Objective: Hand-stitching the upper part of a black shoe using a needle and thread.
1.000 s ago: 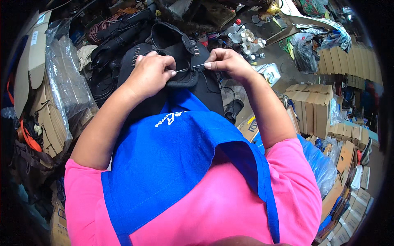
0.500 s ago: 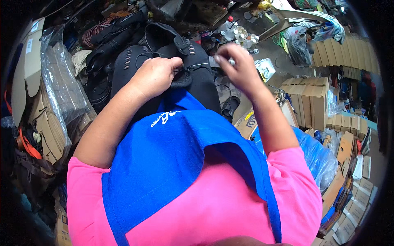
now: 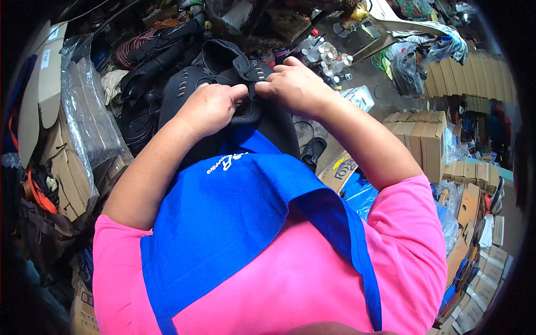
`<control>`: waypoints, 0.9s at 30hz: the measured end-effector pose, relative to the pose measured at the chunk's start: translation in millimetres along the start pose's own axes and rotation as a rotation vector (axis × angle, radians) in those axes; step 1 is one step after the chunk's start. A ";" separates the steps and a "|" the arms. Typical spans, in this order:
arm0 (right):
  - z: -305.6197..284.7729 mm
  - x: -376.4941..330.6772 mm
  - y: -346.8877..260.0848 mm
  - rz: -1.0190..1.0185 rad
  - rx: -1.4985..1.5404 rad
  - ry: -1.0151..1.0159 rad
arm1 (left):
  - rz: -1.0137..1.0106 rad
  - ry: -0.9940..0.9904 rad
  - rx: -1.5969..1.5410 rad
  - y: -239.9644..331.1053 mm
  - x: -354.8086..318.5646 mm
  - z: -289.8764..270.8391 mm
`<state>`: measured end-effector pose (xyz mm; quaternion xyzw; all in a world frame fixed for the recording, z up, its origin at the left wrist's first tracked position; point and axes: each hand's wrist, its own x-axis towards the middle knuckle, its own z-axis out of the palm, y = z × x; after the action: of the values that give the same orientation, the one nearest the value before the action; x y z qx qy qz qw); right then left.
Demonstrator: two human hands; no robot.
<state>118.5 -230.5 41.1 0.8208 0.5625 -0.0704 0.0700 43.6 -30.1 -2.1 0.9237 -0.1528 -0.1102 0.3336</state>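
Observation:
A black shoe (image 3: 241,65) lies across my lap, its open collar pointing away from me. At its near part, my left hand (image 3: 211,107) is closed with thumb and forefinger pinched on the edge. My right hand (image 3: 295,88) is closed too, its fingertips pressed together against the right side of the shoe. What those fingertips hold is hidden. A thin black cord (image 3: 209,76) loops over the shoe beside my left hand. Under it are my dark-clad legs and the blue apron (image 3: 223,190).
Dark shoes (image 3: 142,84) are heaped at the left, beside plastic-wrapped cardboard (image 3: 89,100). Several small bottles (image 3: 326,56) stand at the far right of the shoe. Cardboard boxes (image 3: 416,142) are stacked at right. A black sandal (image 3: 314,149) lies on the floor.
My right hand has come back left and down from out beside the shoe, so its fingertips now meet the shoe. My left hand stays pinched at the same part.

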 end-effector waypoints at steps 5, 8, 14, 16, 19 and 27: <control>23.2 -12.2 22.7 -0.058 0.038 0.145 | 0.175 0.111 0.376 -13.5 -34.2 -7.1; 27.5 -37.2 33.6 0.125 0.159 0.056 | 0.061 0.189 0.378 -38.7 -81.2 -23.5; 24.2 -25.3 31.4 0.563 1.276 0.208 | -0.024 0.426 -0.374 -6.6 -86.8 -59.5; 30.5 -8.3 18.9 0.501 1.588 0.393 | 0.160 0.440 -0.688 -1.9 -67.2 -62.6; 49.9 14.3 -4.2 0.407 2.050 0.649 | 0.325 0.401 -1.417 21.8 -42.8 -41.9; 63.6 -36.6 50.1 0.924 2.019 1.161 | -0.199 0.551 -1.312 -80.2 -103.6 -27.2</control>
<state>149.8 -294.3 -12.3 0.5381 -0.1346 -0.0669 -0.8294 -27.5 81.2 -23.3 0.5368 0.1196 0.0279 0.8347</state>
